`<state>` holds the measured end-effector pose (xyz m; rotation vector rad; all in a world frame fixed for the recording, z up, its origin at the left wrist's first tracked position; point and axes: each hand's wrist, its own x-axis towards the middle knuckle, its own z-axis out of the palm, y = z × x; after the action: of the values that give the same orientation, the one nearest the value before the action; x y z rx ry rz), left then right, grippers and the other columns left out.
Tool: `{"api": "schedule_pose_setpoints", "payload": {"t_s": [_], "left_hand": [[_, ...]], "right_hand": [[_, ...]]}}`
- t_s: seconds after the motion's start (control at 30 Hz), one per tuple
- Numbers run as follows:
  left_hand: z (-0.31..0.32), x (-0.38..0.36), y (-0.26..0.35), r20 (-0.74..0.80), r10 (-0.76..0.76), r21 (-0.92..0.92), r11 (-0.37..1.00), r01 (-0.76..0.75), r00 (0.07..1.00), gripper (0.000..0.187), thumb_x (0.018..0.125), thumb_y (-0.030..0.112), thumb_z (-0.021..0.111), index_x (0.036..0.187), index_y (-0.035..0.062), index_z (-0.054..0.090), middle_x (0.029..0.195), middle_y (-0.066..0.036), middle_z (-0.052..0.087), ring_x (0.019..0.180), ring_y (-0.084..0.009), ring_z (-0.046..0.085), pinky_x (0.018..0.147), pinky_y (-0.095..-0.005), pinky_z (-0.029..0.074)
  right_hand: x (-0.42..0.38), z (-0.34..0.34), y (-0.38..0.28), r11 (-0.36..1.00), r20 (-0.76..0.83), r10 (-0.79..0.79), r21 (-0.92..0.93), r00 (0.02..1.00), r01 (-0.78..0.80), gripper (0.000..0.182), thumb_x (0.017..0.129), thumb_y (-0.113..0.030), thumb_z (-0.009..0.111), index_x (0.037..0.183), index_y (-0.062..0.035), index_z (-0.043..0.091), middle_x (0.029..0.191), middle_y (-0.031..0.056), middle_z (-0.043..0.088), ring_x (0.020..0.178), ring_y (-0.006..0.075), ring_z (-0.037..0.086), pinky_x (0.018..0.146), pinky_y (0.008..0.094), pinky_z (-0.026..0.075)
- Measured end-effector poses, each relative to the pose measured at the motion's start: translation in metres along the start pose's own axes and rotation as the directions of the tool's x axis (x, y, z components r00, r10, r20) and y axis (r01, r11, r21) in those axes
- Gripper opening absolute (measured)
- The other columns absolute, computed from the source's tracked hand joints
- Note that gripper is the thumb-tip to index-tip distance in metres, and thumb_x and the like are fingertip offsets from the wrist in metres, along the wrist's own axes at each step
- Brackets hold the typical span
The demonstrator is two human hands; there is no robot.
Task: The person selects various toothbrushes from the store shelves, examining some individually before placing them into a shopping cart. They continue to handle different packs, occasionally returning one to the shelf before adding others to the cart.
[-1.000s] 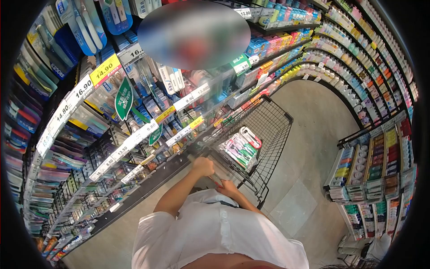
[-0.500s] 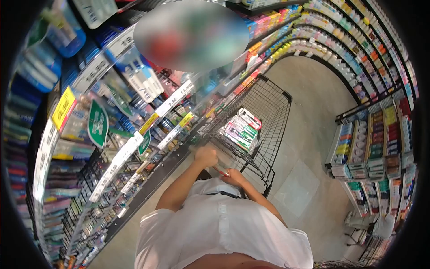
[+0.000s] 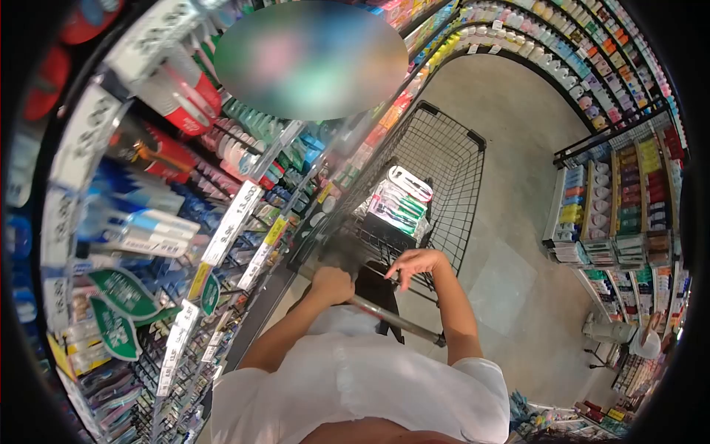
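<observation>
Fingers wrapped round the handle bar, my left hand (image 3: 332, 286) sits at the left end of the cart handle (image 3: 399, 320). My right hand (image 3: 416, 265) is raised off the handle, its fingers apart and slightly bent, with nothing in them. It hangs over the rear of the black wire shopping cart (image 3: 457, 194). Inside the cart lies a pile of packaged items (image 3: 399, 207), with white, pink and green showing, in its child-seat end.
Shelves of hanging packets with price labels (image 3: 231, 222) stand close on the left. Grey floor (image 3: 510, 148) runs along the cart's right side. Stocked shelves (image 3: 621, 200) line the right, and a person in a pale top (image 3: 646, 343) is at the lower right.
My right hand has let go of the handle and risen, its fingers now spread. The shelves on the left have shifted in view, showing different red and blue packets. My left hand stays on the handle.
</observation>
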<state>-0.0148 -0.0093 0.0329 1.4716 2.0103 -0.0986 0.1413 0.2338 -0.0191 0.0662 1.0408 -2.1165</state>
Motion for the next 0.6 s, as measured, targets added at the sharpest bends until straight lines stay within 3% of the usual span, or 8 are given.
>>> {"api": "schedule_pose_setpoints", "payload": {"t_s": [0.13, 0.2, 0.23, 0.33, 0.4, 0.5, 0.53, 0.6], "left_hand": [[-0.014, 0.019, 0.006, 0.164, -0.061, -0.005, 0.998, 0.063, 0.985, 0.035, 0.076, 0.031, 0.049, 0.068, 0.0037, 0.069, 0.069, -0.017, 0.066, 0.066, -0.0319, 0.065, 0.064, -0.0439, 0.051], [-0.015, 0.023, 0.009, 0.169, -0.081, -0.044, 0.995, 0.09, 0.982, 0.034, 0.075, 0.031, 0.05, 0.068, 0.0037, 0.069, 0.069, -0.017, 0.065, 0.067, -0.0316, 0.065, 0.063, -0.0432, 0.051], [-0.018, 0.027, 0.009, 0.161, -0.092, -0.058, 0.993, 0.102, 0.983, 0.034, 0.075, 0.031, 0.05, 0.067, 0.0038, 0.069, 0.068, -0.017, 0.065, 0.067, -0.0315, 0.066, 0.062, -0.0428, 0.051], [-0.01, 0.033, 0.006, 0.105, -0.083, -0.088, 0.992, 0.092, 0.991, 0.029, 0.072, 0.03, 0.052, 0.064, 0.0057, 0.066, 0.065, -0.013, 0.064, 0.064, -0.0301, 0.064, 0.06, -0.0428, 0.051], [-0.002, 0.036, 0.005, 0.051, -0.083, -0.115, 0.989, 0.088, 0.995, 0.026, 0.071, 0.029, 0.053, 0.063, 0.0067, 0.064, 0.064, -0.011, 0.063, 0.063, -0.029, 0.063, 0.059, -0.0426, 0.051], [-0.006, 0.04, 0.005, 0.04, -0.104, -0.137, 0.985, 0.109, 0.994, 0.017, 0.067, 0.025, 0.057, 0.063, 0.0082, 0.062, 0.063, -0.008, 0.06, 0.064, -0.026, 0.062, 0.058, -0.04, 0.05], [-0.007, 0.041, 0.006, 0.034, -0.108, -0.151, 0.982, 0.112, 0.994, 0.016, 0.066, 0.024, 0.058, 0.063, 0.0084, 0.061, 0.063, -0.007, 0.06, 0.063, -0.0256, 0.062, 0.057, -0.0393, 0.05], [-0.014, 0.046, 0.006, 0.045, -0.137, -0.184, 0.972, 0.143, 0.989, 0.013, 0.065, 0.022, 0.061, 0.063, 0.0095, 0.06, 0.063, -0.006, 0.059, 0.063, -0.024, 0.061, 0.058, -0.0375, 0.05]], "right_hand": [[-0.018, -0.082, 0.031, 0.954, -0.035, -0.19, 0.23, 0.981, 0.193, 0.042, 0.094, -0.029, 0.05, 0.12, 0.0047, 0.051, 0.079, 0.0159, 0.068, 0.048, 0.0101, 0.058, 0.04, 0.0204, 0.045], [-0.014, -0.103, 0.034, 0.927, -0.509, -0.033, 0.306, 0.86, 0.217, 0.037, 0.091, -0.023, 0.052, 0.115, 0.0046, 0.052, 0.079, 0.0161, 0.067, 0.053, 0.0085, 0.057, 0.042, 0.0206, 0.043], [-0.004, -0.133, 0.05, 0.938, -0.71, 0.093, 0.297, 0.697, 0.177, 0.035, 0.09, -0.022, 0.052, 0.116, 0.0014, 0.053, 0.078, 0.0144, 0.067, 0.058, 0.0081, 0.058, 0.044, 0.0205, 0.044], [0.025, -0.247, 0.155, 0.954, -0.934, -0.026, -0.13, 0.357, -0.271, 0.038, 0.08, -0.024, 0.06, 0.112, -0.0043, 0.056, 0.086, 0.0154, 0.065, 0.072, 0.0228, 0.064, 0.06, 0.0329, 0.052], [0.043, -0.285, 0.193, 0.63, -0.935, -0.255, -0.354, 0.246, -0.691, 0.043, 0.074, -0.027, 0.065, 0.111, -0.0054, 0.058, 0.093, 0.0175, 0.063, 0.08, 0.0323, 0.064, 0.071, 0.0407, 0.053], [0.075, -0.305, 0.207, 0.521, -0.994, -0.075, -0.107, 0.079, -0.847, 0.05, 0.066, -0.033, 0.071, 0.107, -0.0059, 0.06, 0.105, 0.0219, 0.06, 0.097, 0.0425, 0.058, 0.085, 0.0473, 0.048], [0.081, -0.31, 0.206, 0.481, -0.989, 0.066, -0.084, 0.131, -0.873, 0.062, 0.063, -0.036, 0.074, 0.116, -0.0084, 0.054, 0.118, 0.0231, 0.052, 0.113, 0.0407, 0.049, 0.089, 0.0467, 0.046], [0.09, -0.311, 0.204, 0.428, -0.996, 0.036, -0.063, 0.087, -0.902, 0.07, 0.063, -0.035, 0.075, 0.122, -0.0104, 0.047, 0.124, 0.0218, 0.047, 0.118, 0.0394, 0.043, 0.091, 0.0479, 0.045]]}}
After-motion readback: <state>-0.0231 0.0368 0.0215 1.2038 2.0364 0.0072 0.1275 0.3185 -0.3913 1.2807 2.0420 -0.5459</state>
